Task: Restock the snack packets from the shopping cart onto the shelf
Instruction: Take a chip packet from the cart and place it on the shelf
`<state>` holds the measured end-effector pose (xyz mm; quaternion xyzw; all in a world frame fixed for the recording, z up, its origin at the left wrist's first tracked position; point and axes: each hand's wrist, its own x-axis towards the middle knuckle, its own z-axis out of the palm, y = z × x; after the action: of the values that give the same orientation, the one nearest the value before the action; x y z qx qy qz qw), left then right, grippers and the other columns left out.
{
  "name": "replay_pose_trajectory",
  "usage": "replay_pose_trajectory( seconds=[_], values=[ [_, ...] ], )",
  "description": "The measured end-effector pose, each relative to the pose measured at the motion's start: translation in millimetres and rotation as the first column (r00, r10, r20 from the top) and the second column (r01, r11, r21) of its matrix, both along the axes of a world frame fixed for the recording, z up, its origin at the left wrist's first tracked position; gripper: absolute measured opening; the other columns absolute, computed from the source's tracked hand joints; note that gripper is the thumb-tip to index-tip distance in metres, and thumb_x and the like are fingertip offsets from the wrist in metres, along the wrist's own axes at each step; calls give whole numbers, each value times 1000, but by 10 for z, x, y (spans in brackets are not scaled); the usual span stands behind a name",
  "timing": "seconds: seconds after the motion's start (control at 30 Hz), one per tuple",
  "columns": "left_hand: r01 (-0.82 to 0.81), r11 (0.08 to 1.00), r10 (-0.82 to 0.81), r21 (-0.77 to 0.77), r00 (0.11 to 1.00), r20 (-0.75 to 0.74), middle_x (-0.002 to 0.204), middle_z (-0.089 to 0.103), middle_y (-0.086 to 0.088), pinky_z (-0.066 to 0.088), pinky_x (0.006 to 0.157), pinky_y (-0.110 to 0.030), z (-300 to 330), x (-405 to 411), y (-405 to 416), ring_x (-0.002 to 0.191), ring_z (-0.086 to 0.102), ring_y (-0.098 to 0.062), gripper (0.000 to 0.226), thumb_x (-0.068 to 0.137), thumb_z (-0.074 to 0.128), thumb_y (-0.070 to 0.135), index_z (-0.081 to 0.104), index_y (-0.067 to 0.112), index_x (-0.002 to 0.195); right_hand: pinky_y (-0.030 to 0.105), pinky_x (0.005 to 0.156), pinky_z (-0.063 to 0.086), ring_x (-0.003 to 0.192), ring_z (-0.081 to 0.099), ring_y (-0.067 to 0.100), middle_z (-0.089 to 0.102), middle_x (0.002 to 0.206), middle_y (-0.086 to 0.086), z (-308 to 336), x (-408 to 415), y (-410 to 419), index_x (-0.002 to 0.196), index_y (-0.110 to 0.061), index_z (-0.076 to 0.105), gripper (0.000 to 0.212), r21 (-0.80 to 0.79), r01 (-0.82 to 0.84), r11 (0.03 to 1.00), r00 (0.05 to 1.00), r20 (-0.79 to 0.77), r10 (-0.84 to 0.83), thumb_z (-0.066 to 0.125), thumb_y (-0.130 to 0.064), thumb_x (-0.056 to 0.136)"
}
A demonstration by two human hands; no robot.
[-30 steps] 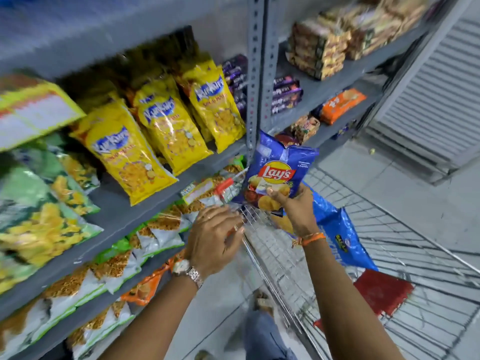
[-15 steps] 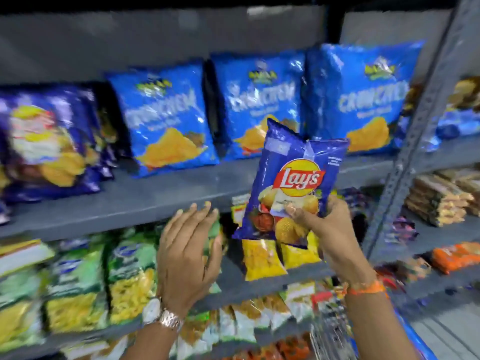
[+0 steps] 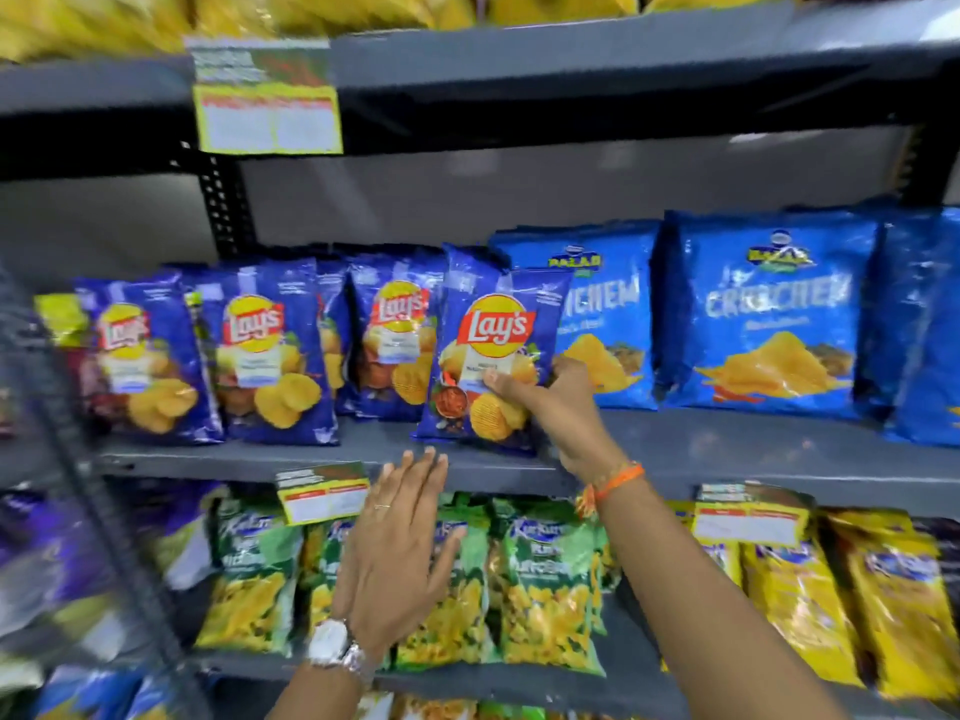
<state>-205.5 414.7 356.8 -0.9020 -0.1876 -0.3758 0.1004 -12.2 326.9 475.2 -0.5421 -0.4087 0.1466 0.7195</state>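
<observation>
My right hand [image 3: 558, 402] grips a dark blue Lay's packet [image 3: 493, 356] by its lower right side. The packet stands upright on the grey shelf [image 3: 322, 454], at the right end of a row of matching Lay's packets [image 3: 270, 350]. My left hand [image 3: 400, 553] hovers flat, fingers spread and holding nothing, just below the shelf's front edge and in front of the green packets. The shopping cart is out of view.
Lighter blue crunchy-chip bags [image 3: 769, 314] fill the same shelf to the right. Green snack bags [image 3: 545, 579] and yellow bags [image 3: 800, 600] stand on the shelf below. Price tags [image 3: 324, 493] hang on the shelf edges. A grey upright post [image 3: 228, 210] rises at the back left.
The view has swung up from the cart to the shelf. My right hand has carried the Lay's packet up and left to the row of matching packets. My left hand has risen with it.
</observation>
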Motion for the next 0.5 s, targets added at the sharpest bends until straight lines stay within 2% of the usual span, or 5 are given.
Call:
replay_pose_trajectory(
  seconds=[0.1, 0.27, 0.4, 0.5],
  values=[
    [13, 1000, -12, 25, 1000, -28, 160, 40, -7, 14, 126, -36, -58, -10, 10, 150, 33, -25, 68, 102, 41, 48, 34, 7, 157, 32, 72, 63, 80, 77, 9, 81, 83, -7, 3, -130, 306, 81, -18, 77, 18, -45, 35, 998, 998, 60, -32, 91, -17, 70],
    [39, 999, -37, 31, 998, -52, 160, 41, -9, 22, 122, -39, -84, -64, -7, 149, 36, -25, 66, 105, 36, 48, 35, 6, 156, 32, 81, 63, 91, 77, 7, 81, 99, -3, -14, -301, 536, 98, -20, 78, 33, -124, 43, 991, 987, 161, -22, 92, -28, 70],
    [61, 998, -60, 12, 997, -55, 163, 36, -7, 20, 123, -37, -165, -173, 57, 152, 31, -22, 69, 102, 49, 46, 32, 7, 157, 17, 74, 59, 85, 73, -5, 78, 100, -5, 21, -215, 431, 109, -15, 72, 37, -176, -28, 984, 982, 180, 60, 88, -15, 76],
    [83, 997, -83, -7, 995, -53, 164, 33, -6, 18, 124, -36, -183, -188, 79, 154, 26, -20, 69, 103, 46, 45, 29, 8, 159, 20, 70, 59, 72, 70, -3, 75, 93, -3, -29, -134, 329, 109, -9, 70, 40, -215, 16, 976, 976, 215, 32, 88, -11, 74]
  ],
)
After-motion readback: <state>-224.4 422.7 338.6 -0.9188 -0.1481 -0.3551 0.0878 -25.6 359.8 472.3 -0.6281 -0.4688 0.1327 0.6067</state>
